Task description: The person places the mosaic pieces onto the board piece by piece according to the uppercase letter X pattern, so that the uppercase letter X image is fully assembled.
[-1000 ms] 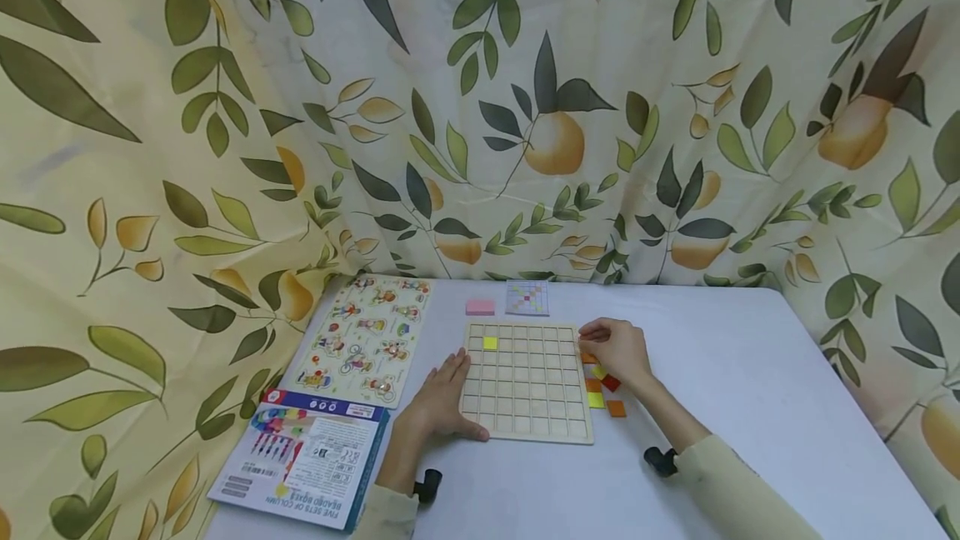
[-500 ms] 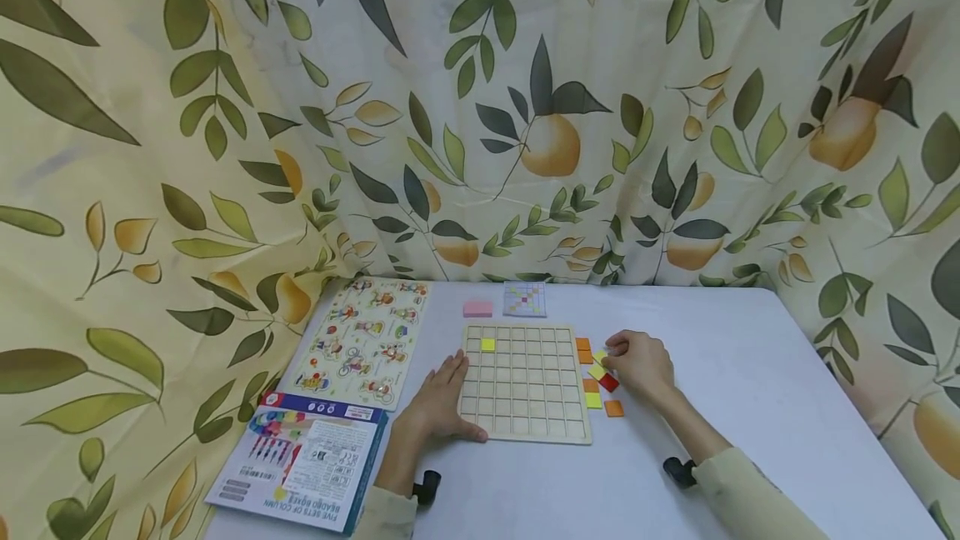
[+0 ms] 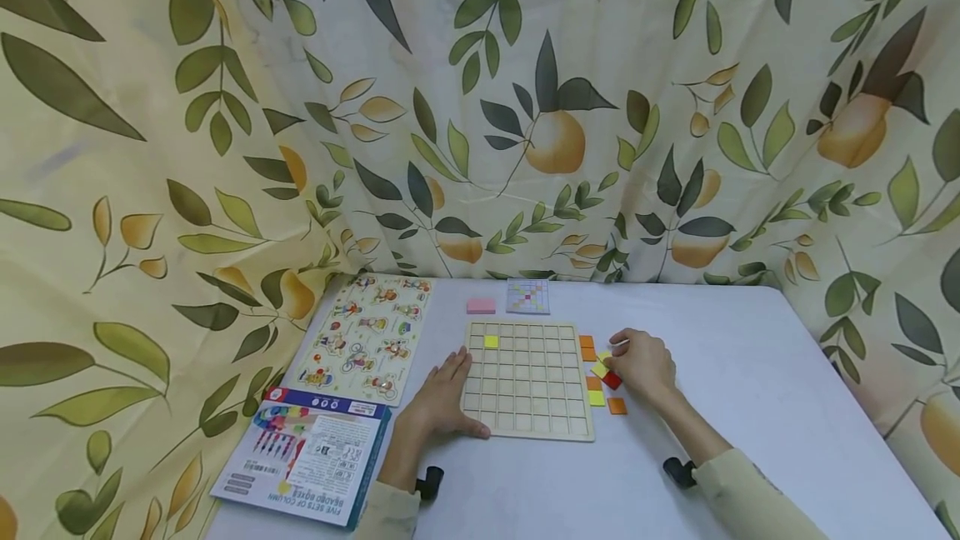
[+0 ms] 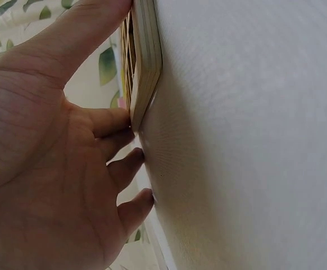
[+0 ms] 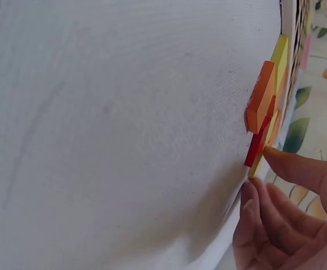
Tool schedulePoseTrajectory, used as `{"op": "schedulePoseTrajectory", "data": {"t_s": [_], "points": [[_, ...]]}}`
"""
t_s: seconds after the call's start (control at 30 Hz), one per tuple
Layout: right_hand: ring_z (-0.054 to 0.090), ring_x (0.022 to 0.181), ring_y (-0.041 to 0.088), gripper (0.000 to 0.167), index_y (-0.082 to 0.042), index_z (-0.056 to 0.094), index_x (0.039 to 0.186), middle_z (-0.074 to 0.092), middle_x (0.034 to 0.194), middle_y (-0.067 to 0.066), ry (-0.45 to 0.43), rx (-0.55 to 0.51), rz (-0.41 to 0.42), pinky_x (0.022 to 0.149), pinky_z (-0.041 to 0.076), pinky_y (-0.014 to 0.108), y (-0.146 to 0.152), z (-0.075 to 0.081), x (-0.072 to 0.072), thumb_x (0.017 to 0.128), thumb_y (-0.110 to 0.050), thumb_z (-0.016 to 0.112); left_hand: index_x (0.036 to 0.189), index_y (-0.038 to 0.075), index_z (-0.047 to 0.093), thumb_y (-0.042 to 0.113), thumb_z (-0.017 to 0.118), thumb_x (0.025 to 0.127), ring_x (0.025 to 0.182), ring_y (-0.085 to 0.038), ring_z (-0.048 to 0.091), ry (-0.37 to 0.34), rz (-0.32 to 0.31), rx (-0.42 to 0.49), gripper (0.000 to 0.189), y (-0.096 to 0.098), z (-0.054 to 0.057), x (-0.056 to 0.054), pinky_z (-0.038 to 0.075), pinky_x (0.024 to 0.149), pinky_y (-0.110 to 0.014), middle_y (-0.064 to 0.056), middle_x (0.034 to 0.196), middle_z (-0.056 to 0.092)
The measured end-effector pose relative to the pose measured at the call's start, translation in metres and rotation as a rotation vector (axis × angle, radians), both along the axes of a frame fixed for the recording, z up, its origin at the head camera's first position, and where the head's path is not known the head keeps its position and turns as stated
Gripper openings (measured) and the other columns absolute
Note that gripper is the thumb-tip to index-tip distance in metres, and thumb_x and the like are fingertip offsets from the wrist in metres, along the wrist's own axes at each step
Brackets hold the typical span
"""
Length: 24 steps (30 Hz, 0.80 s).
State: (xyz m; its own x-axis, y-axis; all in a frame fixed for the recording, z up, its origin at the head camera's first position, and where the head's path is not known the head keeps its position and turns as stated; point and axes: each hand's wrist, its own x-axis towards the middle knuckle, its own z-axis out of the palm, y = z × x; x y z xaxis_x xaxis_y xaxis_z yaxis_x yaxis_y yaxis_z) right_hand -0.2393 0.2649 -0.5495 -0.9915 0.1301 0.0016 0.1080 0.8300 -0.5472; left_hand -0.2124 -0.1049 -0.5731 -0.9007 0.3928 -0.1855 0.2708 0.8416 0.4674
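Presently, I find the yellow tile (image 5: 256, 167) pinched between the thumb and fingertips of the right hand (image 3: 647, 363). It lies right of the grid board (image 3: 527, 397), among the loose pieces, its outline askew to the board's lines. On my right wrist view it shows nearly edge-on, the long axis of that slim edge slanting down and left to the fingertips. The red tile (image 3: 612, 379) sits right against it on the near side, likewise askew. An orange tile (image 3: 617, 407) lies nearer the person, just apart from the hand. The board separates the held tile from the left hand (image 3: 437, 403), whose extended fingers rest along the board's left edge, thumb at its near left corner. One yellow square (image 3: 491, 342) occupies a cell in the second column. I record these limits: fingers cover part of the held tile; pieces beneath or beside it overlap and cannot be counted; the left wrist view cuts off the thumb tip and most of the board.
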Motion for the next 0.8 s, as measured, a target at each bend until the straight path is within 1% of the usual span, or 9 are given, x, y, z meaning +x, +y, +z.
{"op": "schedulePoseTrajectory", "data": {"t_s": [0.07,0.17,0.3,0.47,0.7,0.8], "points": [[0.067,0.07,0.019,0.035,-0.001,0.073,0.113,0.076,0.088,0.009,-0.012,0.006,0.002,0.056,0.05,0.033,-0.001,0.0,0.0,0.082,-0.012,0.085,0.167,0.007,0.021,0.061,0.095,0.062,0.161,-0.027,0.012,0.005,0.0,-0.006,0.139,0.0,-0.003,-0.001,0.013,0.131,-0.049,-0.008,0.175,0.013],[0.066,0.068,0.018,0.039,0.0,0.071,0.115,0.076,0.086,0.008,-0.018,0.001,0.001,0.055,0.05,0.033,-0.003,0.002,0.001,0.081,-0.011,0.085,0.167,0.007,0.021,0.061,0.095,0.062,0.161,-0.027,0.012,0.006,0.0,-0.006,0.139,0.0,-0.004,-0.001,0.014,0.131,-0.049,-0.008,0.175,0.014],[0.066,0.068,0.018,0.044,0.002,0.069,0.12,0.076,0.088,0.009,-0.022,-0.001,-0.013,0.055,0.051,0.033,-0.006,0.004,0.002,0.081,-0.012,0.084,0.166,0.005,0.023,0.058,0.096,0.063,0.161,-0.029,0.013,-0.002,-0.008,0.001,0.137,0.0,0.003,0.001,0.016,0.13,-0.051,-0.011,0.175,0.016],[0.066,0.068,0.02,0.046,0.003,0.068,0.121,0.076,0.091,0.012,-0.046,0.001,-0.026,0.055,0.053,0.033,-0.01,0.007,0.004,0.082,-0.014,0.085,0.165,0.004,0.024,0.055,0.096,0.065,0.161,-0.03,0.014,-0.007,-0.008,0.008,0.134,0.001,0.011,0.004,0.016,0.13,-0.051,-0.012,0.174,0.018],[0.065,0.068,0.023,0.046,0.004,0.067,0.121,0.074,0.085,0.01,-0.025,-0.011,-0.037,0.056,0.052,0.036,-0.01,0.009,0.003,0.08,-0.009,0.084,0.166,0.005,0.024,0.058,0.095,0.064,0.161,-0.028,0.014,0.0,-0.006,0.003,0.135,0.001,0.012,0.004,0.016,0.13,-0.05,-0.01,0.174,0.017],[0.065,0.068,0.022,0.046,0.003,0.068,0.121,0.075,0.084,0.008,-0.034,-0.016,-0.042,0.056,0.051,0.033,-0.01,0.009,0.003,0.08,-0.01,0.084,0.166,0.006,0.023,0.058,0.095,0.065,0.161,-0.027,0.013,-0.001,-0.004,-0.002,0.135,0.001,0.01,0.003,0.015,0.13,-0.049,-0.009,0.175,0.017]]}}
